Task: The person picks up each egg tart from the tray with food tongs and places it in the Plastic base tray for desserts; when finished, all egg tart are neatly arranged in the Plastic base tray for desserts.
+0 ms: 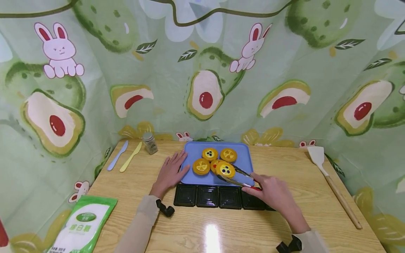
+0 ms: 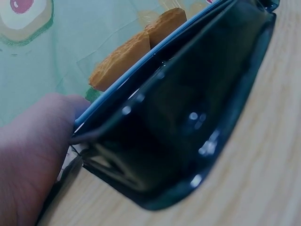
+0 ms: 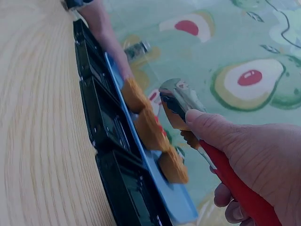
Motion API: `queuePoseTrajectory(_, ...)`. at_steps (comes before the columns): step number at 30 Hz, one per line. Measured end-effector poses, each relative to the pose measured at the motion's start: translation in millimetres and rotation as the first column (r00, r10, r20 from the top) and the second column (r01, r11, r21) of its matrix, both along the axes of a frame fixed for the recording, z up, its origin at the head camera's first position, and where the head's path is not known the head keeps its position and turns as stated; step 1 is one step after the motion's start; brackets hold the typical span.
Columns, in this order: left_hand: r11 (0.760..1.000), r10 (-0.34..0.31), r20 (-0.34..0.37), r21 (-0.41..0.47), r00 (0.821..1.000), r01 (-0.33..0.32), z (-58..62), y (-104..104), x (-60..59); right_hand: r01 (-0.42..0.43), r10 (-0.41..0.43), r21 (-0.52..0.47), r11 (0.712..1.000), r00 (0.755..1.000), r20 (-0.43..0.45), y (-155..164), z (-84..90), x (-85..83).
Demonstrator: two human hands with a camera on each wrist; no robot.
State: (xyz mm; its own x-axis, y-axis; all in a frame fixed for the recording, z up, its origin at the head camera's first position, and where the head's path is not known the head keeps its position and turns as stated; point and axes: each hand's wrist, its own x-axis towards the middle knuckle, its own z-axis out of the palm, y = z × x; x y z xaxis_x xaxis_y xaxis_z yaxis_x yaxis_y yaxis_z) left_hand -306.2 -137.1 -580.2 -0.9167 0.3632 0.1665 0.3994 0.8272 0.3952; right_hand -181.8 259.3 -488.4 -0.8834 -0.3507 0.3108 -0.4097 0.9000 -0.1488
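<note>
While the right hand [image 1: 274,192] squeezes red-handled metal tongs [image 1: 238,177], their long axis pointing up-left, the tips clamp a round golden fruit tart [image 1: 225,169] above the blue tray [image 1: 246,160]. Left hand [image 1: 171,172] lies flat, fingers spread, against the tray's edge. Four tarts remain inside; glossy black square containers [image 1: 207,196] line the wooden table [image 1: 221,228].

Glossy black plastic containers [image 1: 207,196], shiny metal tongs [image 1: 235,177], smooth varnished wooden table [image 1: 221,228].

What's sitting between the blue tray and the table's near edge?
A row of black containers lies right against the blue tray, clearest in the head view; beyond it the table is bare wood.
</note>
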Motion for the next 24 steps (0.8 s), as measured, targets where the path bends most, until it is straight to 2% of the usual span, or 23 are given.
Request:
queuePoseTrajectory(12,1.000,-0.003,-0.008,0.006,1.000,0.003,-1.7,-1.2,-0.7,-0.084,0.085,0.029,0.996,0.996,-0.020,-38.8,4.5,-2.3)
queuePoseTrajectory(19,0.998,-0.014,-0.019,0.062,1.000,0.015,-0.8,1.1,0.0,-0.139,0.139,0.014,0.990,0.990,-0.014,-54.1,6.6,-5.6)
queuePoseTrajectory(24,0.998,-0.012,-0.026,0.061,1.000,0.014,-1.6,-0.2,0.7,-0.189,0.190,0.011,0.982,0.982,-0.015,-68.0,8.7,-6.2)
